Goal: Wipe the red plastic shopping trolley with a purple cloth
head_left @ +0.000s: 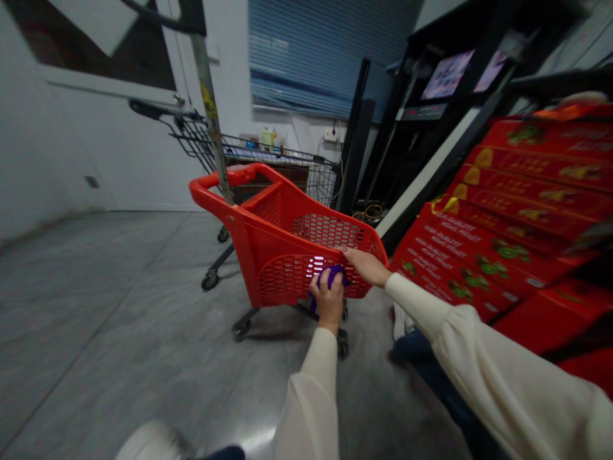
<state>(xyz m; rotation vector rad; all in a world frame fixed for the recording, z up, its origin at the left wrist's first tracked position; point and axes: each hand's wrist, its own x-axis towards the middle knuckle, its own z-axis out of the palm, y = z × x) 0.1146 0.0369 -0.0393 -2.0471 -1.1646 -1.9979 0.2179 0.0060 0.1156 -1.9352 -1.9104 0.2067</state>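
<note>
"One cloth (338,271) showed in the head view. Where was it?"

"It was bunched, purple, in the left hand (329,303), up against the pierced outer side of the red cart (246,255), towards the end away from the handle (198,186)."

"How did that hand hold it?"

"Clamped on it: the fingers curled over the cloth, and more purple showed beside the hand."

"And the right hand (366,266)?"

"It lay on the cart's rim (282,234), just beside the left one and a little higher in view. I couldn't tell whether its fingers were closed on the rim."

"What stood around them?"

"Red boxes (479,255) were stacked to the right, near the cart. A wire trolley (322,182) stood behind it, and a blue blind (311,57) hung beyond. A metal pole (209,105) rose by the handle."

"Underfoot?"

"Grey floor (110,306), with the cart's wheels (241,329) on it and a pale shoe (149,442) at the bottom edge."
</note>
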